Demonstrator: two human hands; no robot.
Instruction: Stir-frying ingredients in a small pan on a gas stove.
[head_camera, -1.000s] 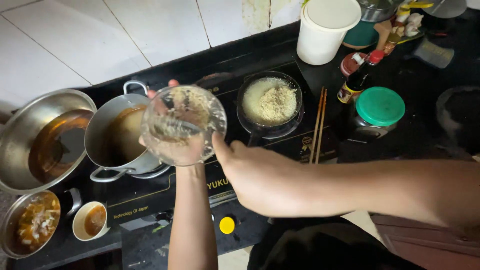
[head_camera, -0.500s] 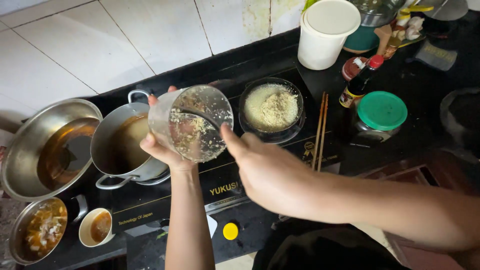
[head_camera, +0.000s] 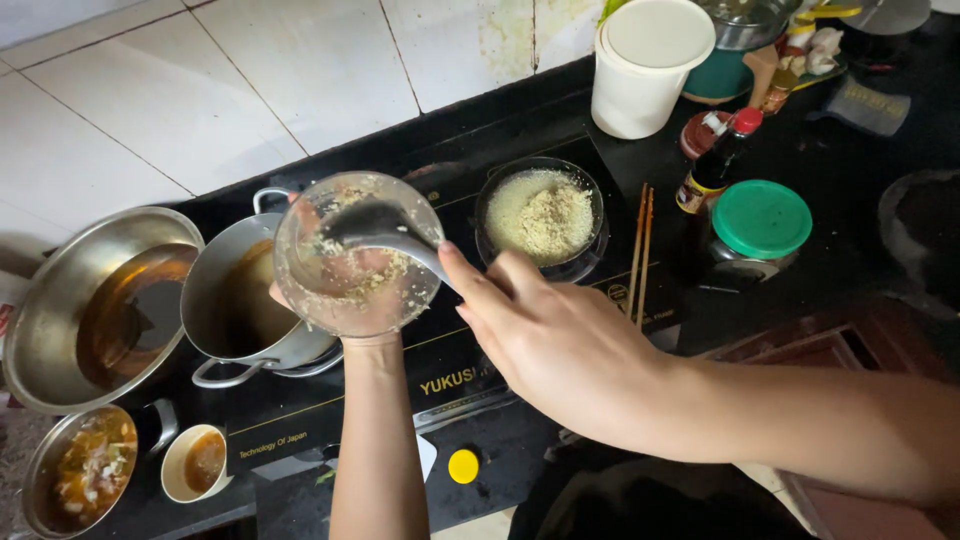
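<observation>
My left hand (head_camera: 330, 325) holds a clear glass bowl (head_camera: 357, 254) tipped on its side over the steel pot (head_camera: 235, 300) on the black cooktop (head_camera: 470, 370). Minced pale bits cling to the bowl's inside. My right hand (head_camera: 545, 340) grips the handle of a grey spoon (head_camera: 385, 232) whose head is inside the bowl. The pot holds brown liquid.
A second glass bowl of pale mince (head_camera: 543, 215) sits right of the pot, with chopsticks (head_camera: 640, 250) beside it. A large steel bowl of brown liquid (head_camera: 95, 305), a small soup bowl (head_camera: 80, 478) and a sauce cup (head_camera: 195, 462) stand left. Sauce bottle (head_camera: 715, 165), green-lidded jar (head_camera: 760, 222), white tub (head_camera: 645, 65) at right.
The glass bowl has tipped further on its side above the pot. My right hand now has the spoon inside the bowl.
</observation>
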